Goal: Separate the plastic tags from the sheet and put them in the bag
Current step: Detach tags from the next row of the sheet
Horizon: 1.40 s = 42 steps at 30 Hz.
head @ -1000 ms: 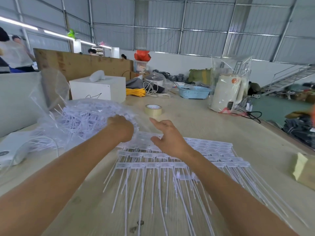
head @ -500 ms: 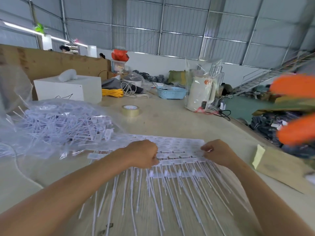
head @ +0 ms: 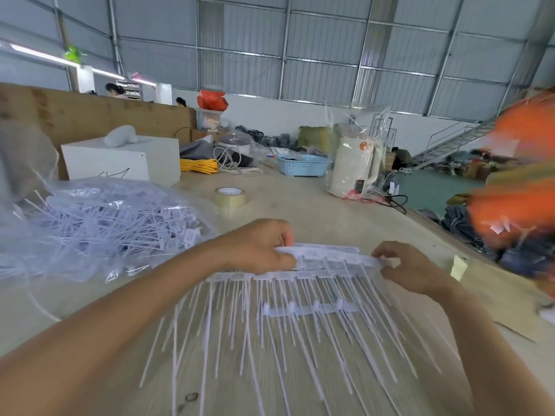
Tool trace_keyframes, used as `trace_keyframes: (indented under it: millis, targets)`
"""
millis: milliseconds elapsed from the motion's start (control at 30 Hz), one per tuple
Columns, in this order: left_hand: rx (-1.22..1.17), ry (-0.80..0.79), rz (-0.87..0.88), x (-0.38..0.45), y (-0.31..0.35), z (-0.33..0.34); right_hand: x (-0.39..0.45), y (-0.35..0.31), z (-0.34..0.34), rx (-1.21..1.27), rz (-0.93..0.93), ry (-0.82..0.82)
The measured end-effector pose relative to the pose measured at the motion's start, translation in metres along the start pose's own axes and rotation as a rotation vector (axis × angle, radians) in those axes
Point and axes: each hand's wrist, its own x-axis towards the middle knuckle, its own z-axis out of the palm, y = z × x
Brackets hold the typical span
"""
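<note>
Bright, soft daylight, hardly any shadows. Orange things [head: 516,187] right of the tape roll [head: 229,197] look smeared; edges bend.

The moulded plastic tag sheet [head: 300,283] at the centre is translucent white, its long thin tails pale lilac-white. At 9 o'clock the clear plastic bag [head: 99,223] holds loose tags of the same white. The wooden tabletop [head: 300,211] is pale beige. Toward 12 o'clock lies a tan roll of packing tape [head: 229,197]; farther off sit a light blue perforated plastic basket [head: 303,166] and a yellow coiled cable [head: 198,166]. At 10 o'clock stands a white box [head: 120,159] with a black line drawing. At 3 o'clock, blurred orange shapes [head: 516,205].
</note>
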Motion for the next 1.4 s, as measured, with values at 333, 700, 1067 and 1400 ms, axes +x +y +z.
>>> trace_keyframes:
  millis: [333, 700, 1067, 1400]
  targets:
    - [0.155, -0.339, -0.291, -0.011, -0.044, -0.039, 0.001, -0.028, 0.025, 0.739, 0.295, -0.154]
    - [0.640, -0.035, -0.177, 0.032, 0.008, 0.014, 0.001, -0.034, 0.033, 0.488, 0.157, -0.167]
    - [-0.066, 0.060, -0.119, 0.073, 0.003, 0.079, 0.002, -0.033, 0.037, 0.905, 0.153, -0.066]
    - [-0.254, 0.101, -0.169, 0.075, 0.000, 0.085, 0.002, -0.033, 0.041, 0.776, 0.081, -0.090]
